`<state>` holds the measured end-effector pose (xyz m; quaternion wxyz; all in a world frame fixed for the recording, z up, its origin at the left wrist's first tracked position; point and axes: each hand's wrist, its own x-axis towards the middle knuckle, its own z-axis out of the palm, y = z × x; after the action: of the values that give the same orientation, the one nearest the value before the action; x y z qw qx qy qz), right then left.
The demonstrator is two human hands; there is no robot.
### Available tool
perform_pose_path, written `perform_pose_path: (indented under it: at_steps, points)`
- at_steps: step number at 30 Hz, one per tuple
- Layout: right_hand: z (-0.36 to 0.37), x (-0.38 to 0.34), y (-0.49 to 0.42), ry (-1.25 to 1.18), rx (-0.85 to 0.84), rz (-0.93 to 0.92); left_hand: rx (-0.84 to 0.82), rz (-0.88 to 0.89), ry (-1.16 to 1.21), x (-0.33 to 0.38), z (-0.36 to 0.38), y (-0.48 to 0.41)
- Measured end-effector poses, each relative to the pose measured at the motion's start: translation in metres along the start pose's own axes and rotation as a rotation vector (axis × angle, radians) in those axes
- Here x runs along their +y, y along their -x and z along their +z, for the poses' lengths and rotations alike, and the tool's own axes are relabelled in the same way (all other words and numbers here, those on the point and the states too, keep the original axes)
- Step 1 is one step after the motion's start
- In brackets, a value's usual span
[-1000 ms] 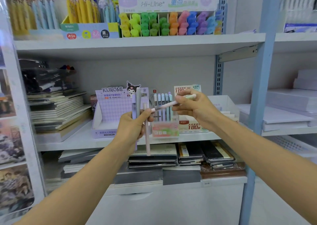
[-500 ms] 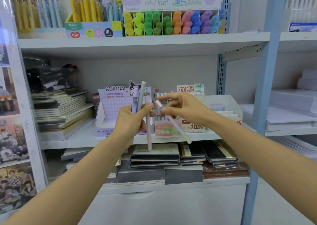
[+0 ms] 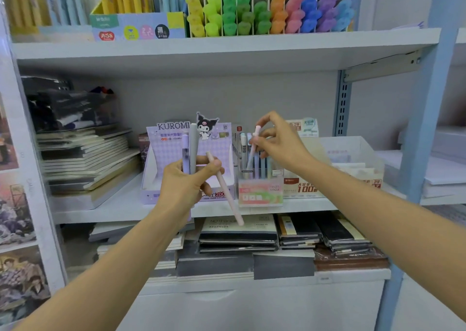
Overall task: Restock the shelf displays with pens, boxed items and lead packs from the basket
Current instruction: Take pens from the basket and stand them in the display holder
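Dropping a pink pen into the clear holder at the middle shelf's front edge, the right hand pinches its top. Left hand grips three more pens, so plenty's left; basket's out of view.

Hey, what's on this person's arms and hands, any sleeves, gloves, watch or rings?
The left arm and right arm are bare to the frame edge, no sleeves. The left hand and right hand are ungloved; neither wrist carries a watch or bracelet. Rings: cannot tell.
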<state>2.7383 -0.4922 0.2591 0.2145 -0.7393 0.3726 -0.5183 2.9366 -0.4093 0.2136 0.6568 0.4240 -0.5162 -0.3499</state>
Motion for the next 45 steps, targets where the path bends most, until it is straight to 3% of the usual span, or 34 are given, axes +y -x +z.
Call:
perform_pose_path:
  at_steps: [10,16,22,29,31,33,36,39,45]
  points:
    - [-0.007,0.010,-0.010,-0.083,-0.089,0.005,-0.012,-0.036,0.022,-0.013,0.001,-0.007]
    - [-0.003,0.003,-0.016,0.066,-0.182,-0.006,-0.015,-0.032,0.039,-0.014,-0.002,-0.005]
    - [0.011,0.004,-0.016,0.110,-0.085,-0.057,-0.030,-0.034,0.056,-0.016,-0.008,-0.005]
    - [0.014,0.008,-0.016,0.512,0.007,-0.158,-0.057,-0.037,0.036,-0.008,-0.007,0.000]
    - [0.010,0.001,-0.010,0.449,0.045,-0.193,-0.082,-0.034,0.019,-0.005,-0.005,0.004]
    - [0.004,-0.009,0.002,0.220,0.016,-0.189,-0.125,-0.028,-0.002,-0.002,-0.001,0.008]
    - [-0.002,-0.021,0.023,-0.048,-0.227,-0.097,-0.172,-0.015,-0.035,0.002,0.008,0.016]
    - [-0.002,-0.024,0.038,-0.090,-0.334,-0.094,-0.163,0.011,-0.049,0.006,0.020,0.023]
    - [-0.020,-0.027,0.046,-0.182,-0.318,-0.072,-0.148,0.027,-0.053,0.012,0.030,0.032]
